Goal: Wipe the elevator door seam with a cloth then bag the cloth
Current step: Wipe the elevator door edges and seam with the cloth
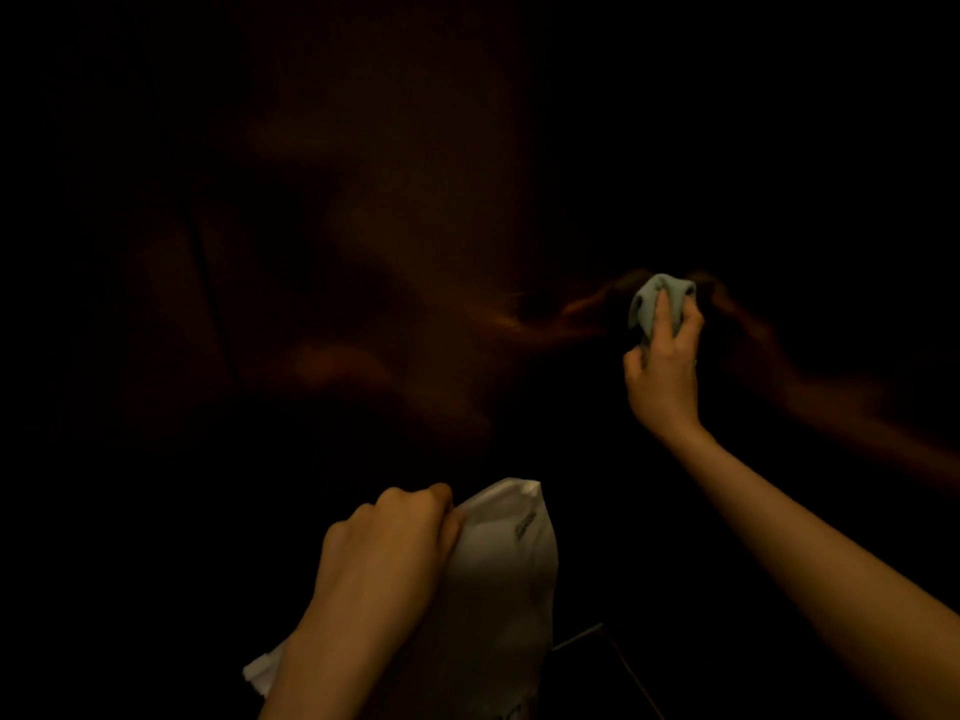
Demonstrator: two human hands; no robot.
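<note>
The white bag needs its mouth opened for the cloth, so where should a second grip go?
On the free top rim of the white bag, opposite the left hand, which pinches the rim's left side. Come from the right; the right hand grips the cloth.

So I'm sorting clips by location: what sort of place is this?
Hard to tell; probably a dim indoor spot facing a dark glossy reddish-brown panel. The right hand presses a pale green cloth against it; the left hand grips a white bag.

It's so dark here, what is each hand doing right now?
Left hand: grips the white plastic bag by its top edge.
Right hand: holds the crumpled pale green cloth.
</note>
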